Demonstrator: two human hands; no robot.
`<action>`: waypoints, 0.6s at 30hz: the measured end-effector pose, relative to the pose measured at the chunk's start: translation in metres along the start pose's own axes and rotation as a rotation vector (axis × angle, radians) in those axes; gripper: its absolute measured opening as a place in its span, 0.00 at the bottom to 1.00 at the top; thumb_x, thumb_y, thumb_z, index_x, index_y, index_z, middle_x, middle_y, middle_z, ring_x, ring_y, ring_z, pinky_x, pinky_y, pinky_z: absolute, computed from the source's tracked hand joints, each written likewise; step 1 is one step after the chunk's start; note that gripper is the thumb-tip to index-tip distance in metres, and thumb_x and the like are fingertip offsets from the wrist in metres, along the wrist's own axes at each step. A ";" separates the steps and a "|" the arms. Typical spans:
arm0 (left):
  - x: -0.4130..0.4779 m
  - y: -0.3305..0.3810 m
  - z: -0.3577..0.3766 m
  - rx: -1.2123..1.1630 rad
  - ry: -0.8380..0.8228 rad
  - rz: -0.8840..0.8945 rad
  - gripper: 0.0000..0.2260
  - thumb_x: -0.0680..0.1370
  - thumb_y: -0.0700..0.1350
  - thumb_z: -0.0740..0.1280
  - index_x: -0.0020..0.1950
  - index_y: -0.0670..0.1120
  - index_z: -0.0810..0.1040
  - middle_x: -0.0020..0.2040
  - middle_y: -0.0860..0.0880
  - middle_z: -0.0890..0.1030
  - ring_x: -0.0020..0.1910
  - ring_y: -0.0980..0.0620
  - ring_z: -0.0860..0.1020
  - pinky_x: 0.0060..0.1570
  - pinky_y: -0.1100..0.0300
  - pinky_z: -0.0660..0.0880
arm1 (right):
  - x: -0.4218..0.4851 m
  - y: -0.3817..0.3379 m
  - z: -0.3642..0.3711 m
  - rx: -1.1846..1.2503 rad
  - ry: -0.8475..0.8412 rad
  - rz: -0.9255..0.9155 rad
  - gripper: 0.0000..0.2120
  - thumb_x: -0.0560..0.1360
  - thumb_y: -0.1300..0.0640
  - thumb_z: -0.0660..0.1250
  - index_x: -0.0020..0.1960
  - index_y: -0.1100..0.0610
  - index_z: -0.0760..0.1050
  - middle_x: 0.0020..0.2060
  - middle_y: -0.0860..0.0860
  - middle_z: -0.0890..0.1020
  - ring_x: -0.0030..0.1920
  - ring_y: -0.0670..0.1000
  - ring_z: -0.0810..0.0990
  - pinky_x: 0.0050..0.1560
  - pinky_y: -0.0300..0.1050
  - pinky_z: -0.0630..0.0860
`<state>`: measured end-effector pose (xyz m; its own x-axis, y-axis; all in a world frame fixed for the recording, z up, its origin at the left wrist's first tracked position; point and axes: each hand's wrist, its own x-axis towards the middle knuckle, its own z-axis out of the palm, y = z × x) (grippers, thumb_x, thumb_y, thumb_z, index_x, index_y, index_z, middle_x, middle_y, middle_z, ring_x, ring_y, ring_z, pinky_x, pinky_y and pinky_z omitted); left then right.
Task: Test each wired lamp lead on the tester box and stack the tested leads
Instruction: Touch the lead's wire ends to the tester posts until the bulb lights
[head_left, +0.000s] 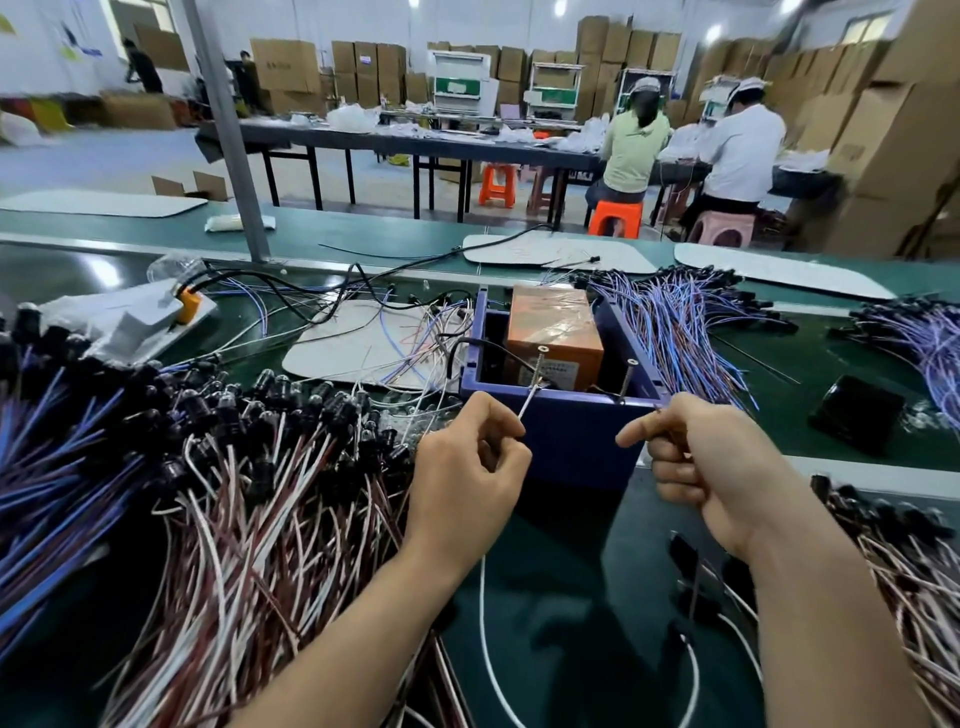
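Nearest the lens, one wired lamp lead (482, 623) loops below the wrists over the green tabletop (571, 597); its lamp end is out of view. Its two stripped ends rise away from the viewer, so the long axis runs near-to-far, towards the tester box (571, 447).

The left hand (467, 467) pinches the white strand between thumb and forefinger. That end tilts up and to the right, and its tip appears to meet the foot of the left screw (541, 364). The right hand (711, 467), fingers curled, pinches the second strand. Its short tip points towards the right screw (630, 379), but contact cannot be made out.

The blue box stands open-topped, with an orange block (553, 332) inside.

Judged stage: one lead is under test, not yet stacked. Much appears to remain:
- a large red-and-white heap (249, 519) lies just left of the left hand;
- blue-wired leads (52, 493) lie beyond it;
- a red-and-white bundle (909, 571) lies beside the right forearm;
- violet bundles (675, 322) lie behind the box.

Which of these is the tested stack cannot be told.
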<state>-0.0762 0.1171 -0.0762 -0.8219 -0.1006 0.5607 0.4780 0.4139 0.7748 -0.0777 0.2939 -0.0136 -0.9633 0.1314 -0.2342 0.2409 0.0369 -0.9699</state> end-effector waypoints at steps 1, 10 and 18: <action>0.000 0.001 -0.001 -0.001 0.002 0.000 0.03 0.70 0.43 0.62 0.39 0.52 0.73 0.29 0.49 0.78 0.27 0.51 0.75 0.29 0.56 0.73 | 0.001 0.002 0.002 -0.014 0.012 -0.003 0.16 0.76 0.63 0.52 0.37 0.66 0.74 0.22 0.48 0.61 0.18 0.43 0.55 0.16 0.33 0.52; 0.000 -0.003 0.001 -0.013 -0.002 -0.011 0.03 0.71 0.43 0.62 0.39 0.51 0.73 0.28 0.50 0.77 0.24 0.54 0.71 0.27 0.64 0.67 | 0.011 0.011 0.011 -0.177 -0.004 0.025 0.11 0.75 0.66 0.56 0.41 0.63 0.77 0.21 0.49 0.59 0.18 0.46 0.54 0.20 0.31 0.54; 0.000 -0.004 0.001 -0.004 -0.005 -0.003 0.03 0.71 0.43 0.62 0.40 0.51 0.74 0.28 0.49 0.78 0.24 0.52 0.72 0.28 0.62 0.69 | 0.013 0.013 0.009 -0.200 0.009 0.000 0.12 0.75 0.65 0.56 0.41 0.63 0.78 0.20 0.48 0.60 0.19 0.46 0.55 0.21 0.32 0.54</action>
<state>-0.0784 0.1167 -0.0795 -0.8250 -0.0969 0.5568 0.4766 0.4103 0.7775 -0.0880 0.2872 -0.0296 -0.9624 0.1406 -0.2326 0.2604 0.2326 -0.9371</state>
